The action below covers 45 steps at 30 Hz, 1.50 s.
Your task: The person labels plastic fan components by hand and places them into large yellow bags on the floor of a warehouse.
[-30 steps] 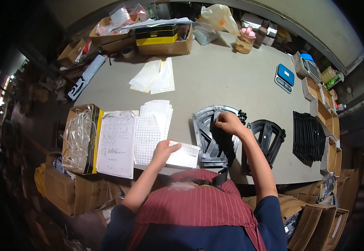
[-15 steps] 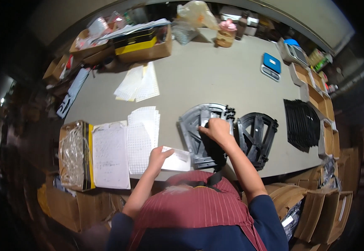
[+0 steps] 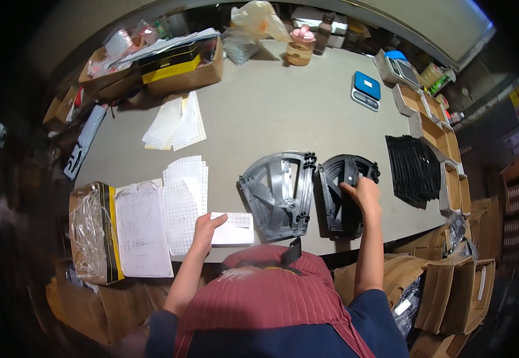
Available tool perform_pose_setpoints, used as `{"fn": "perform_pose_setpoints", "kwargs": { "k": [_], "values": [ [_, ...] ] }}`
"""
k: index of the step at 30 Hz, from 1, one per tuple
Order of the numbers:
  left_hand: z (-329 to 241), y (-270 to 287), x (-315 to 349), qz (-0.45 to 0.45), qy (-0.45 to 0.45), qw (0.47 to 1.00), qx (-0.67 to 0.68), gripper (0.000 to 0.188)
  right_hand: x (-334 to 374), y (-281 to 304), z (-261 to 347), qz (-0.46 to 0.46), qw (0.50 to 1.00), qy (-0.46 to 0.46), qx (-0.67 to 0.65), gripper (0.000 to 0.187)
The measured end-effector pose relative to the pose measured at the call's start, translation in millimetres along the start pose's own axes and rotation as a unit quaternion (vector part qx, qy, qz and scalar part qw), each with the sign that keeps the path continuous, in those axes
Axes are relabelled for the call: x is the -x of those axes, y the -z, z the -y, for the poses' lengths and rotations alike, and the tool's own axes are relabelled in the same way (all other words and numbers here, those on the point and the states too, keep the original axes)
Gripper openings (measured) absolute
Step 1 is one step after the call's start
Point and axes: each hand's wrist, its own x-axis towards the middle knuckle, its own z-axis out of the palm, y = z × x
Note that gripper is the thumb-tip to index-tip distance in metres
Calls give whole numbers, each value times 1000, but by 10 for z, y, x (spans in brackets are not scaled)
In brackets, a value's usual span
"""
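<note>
My left hand [image 3: 203, 232] grips a small white label sheet [image 3: 233, 235] at the table's near edge, thumb on top. My right hand [image 3: 364, 196] is at the right-hand stack of black fan-shaped plastic frames [image 3: 338, 206], its bent fingers touching the upper surface. Whether a small piece sits under those fingertips is hidden. Just left of it lies another stack of grey-black fan-shaped plastic frames [image 3: 280, 194], with no hand on it.
Printed label sheets [image 3: 185, 203] and a handwritten page [image 3: 143, 232] lie left, beside a box of clear plastic [image 3: 92, 230]. Right are black slatted parts [image 3: 413, 170], shallow cardboard trays [image 3: 435, 134] and a blue-topped scale [image 3: 367, 89]. A pink-lidded jar [image 3: 300, 48] stands at the back.
My right hand has moved right, from the left frame stack to the right one. My left hand still holds the label sheet. The whole view has shifted slightly.
</note>
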Motion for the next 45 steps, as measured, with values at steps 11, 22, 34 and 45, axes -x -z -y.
{"fn": "perform_pose_setpoints", "kwargs": {
  "k": [11, 22, 34, 45],
  "values": [
    [26, -32, 20, -12, -23, 1000, 1, 33, -208, -252, 1560, 31, 858, 410, -309, 15],
    [164, -1, 63, -45, -79, 995, -43, 36, -361, -343, 1699, -124, 939, 303, -103, 31],
    [168, -55, 94, -97, -104, 990, -2, 31, 427, 357, 1580, -137, 936, 246, -213, 55],
    [-365, -360, 342, -86, -248, 962, -81, 18, 336, 65, 244, -178, 984, 32, 5, 31]
  ]
}}
